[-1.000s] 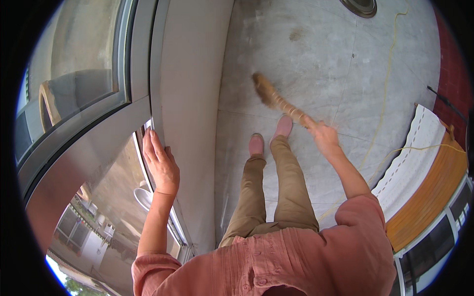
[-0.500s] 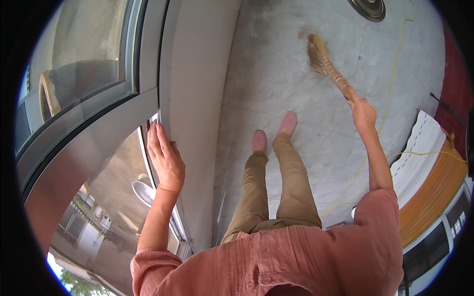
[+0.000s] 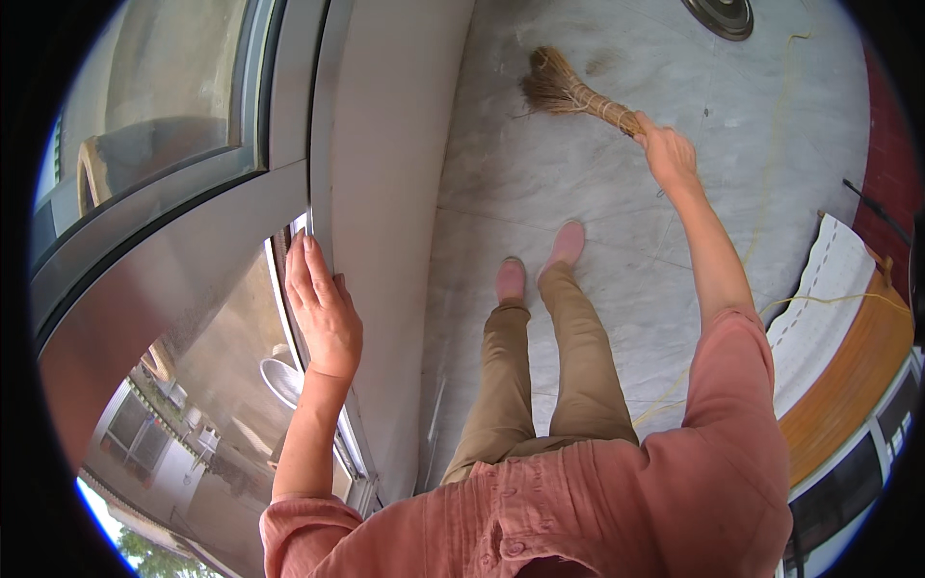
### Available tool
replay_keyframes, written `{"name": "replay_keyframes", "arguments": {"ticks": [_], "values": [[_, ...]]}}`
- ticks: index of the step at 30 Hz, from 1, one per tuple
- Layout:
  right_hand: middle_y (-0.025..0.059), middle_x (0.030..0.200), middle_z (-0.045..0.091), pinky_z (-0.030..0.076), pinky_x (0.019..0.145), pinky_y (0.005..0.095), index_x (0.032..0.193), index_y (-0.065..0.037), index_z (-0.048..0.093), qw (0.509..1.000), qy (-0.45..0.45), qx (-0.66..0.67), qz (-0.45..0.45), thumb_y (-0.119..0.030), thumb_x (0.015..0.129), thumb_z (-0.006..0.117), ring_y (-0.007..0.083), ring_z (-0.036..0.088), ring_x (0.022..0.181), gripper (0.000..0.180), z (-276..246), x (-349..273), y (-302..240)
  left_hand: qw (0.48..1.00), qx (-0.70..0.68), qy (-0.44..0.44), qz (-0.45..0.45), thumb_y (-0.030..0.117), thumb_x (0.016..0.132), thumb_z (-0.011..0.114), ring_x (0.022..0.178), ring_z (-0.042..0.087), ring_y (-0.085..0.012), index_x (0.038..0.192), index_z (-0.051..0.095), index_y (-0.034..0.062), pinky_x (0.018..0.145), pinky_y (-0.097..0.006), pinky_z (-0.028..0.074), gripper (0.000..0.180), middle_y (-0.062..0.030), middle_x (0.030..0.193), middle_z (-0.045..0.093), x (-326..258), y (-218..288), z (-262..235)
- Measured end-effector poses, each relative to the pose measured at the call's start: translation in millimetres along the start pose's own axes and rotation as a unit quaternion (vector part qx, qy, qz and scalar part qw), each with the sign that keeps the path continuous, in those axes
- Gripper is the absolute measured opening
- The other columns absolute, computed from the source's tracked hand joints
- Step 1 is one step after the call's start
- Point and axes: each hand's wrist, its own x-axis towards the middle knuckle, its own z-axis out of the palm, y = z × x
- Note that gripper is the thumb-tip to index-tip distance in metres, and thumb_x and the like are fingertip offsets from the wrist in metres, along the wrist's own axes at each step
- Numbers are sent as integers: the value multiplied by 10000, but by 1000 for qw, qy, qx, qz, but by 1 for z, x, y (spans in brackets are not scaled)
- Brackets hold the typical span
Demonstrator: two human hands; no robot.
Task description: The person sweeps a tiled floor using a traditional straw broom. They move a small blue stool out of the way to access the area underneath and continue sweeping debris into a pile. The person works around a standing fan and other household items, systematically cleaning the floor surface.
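Note:
In my right hand (image 3: 669, 154) is the handle end of a short straw hand broom (image 3: 583, 96), bound with cord. Its bristles fan out to the left and seem to be over the floor; whether they touch it I cannot tell. My left hand (image 3: 326, 308) rests flat along the edge of the metal window frame (image 3: 289, 197), its fingers stretched out and holding nothing.
My feet in pink shoes (image 3: 565, 243) stand on the grey floor (image 3: 617, 279). A pale wall (image 3: 381, 193) runs beside my left arm. At the right are a white cloth (image 3: 819, 299) over a wooden surface (image 3: 853, 371) and a yellow cord (image 3: 838, 298). A round metal base (image 3: 725, 15) stands at the far end.
My right hand has swung the broom left and farther away, so its bristles now point left. My left hand has stayed on the window frame.

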Motion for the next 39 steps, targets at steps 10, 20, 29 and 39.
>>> {"name": "replay_keyframes", "arguments": {"ticks": [10, 20, 29, 39], "values": [[204, 1124, 698, 518, 842, 460, 1401, -89, 539, 899, 122, 367, 206, -343, 926, 689, 383, 673, 1021, 559, 95, -250, -42, 1000, -13, 14, 5, 2, 883, 638, 1393, 364, -423, 1580, 202, 30, 1161, -488, 322, 823, -233, 1544, 337, -2, 8, -4], [199, 957, 605, 535, 672, 451, 1458, -40, 387, 898, 198, 372, 125, -183, 847, 764, 378, 654, 802, 732, 73, -436, -124, 731, -529, -376, -209, 314, 966, 685, 1265, 517, -318, 1498, 374, 66, 1080, -485, 407, 665, -162, 1339, 567, -121, 213, 33], [284, 1362, 491, 483, 989, 456, 1515, 48, 269, 791, 41, 594, 141, -532, 930, 636, 431, 530, 1253, 902, 170, -571, -81, 471, -619, -528, -340, 199, 954, 659, 996, 638, -216, 1205, 565, 38, 866, -367, 548, 312, -128, 1088, 676, -271, 272, 112], [112, 1208, 581, 551, 838, 378, 1597, -157, 197, 190, 70, 920, 335, -103, 893, 687, 221, 643, 981, 860, 327, -763, -50, 700, -347, -624, -25, 538, 944, 627, 1339, 460, -289, 1473, 454, 108, 1074, -405, 388, 704, -122, 1418, 521, -449, 317, 165]]}}
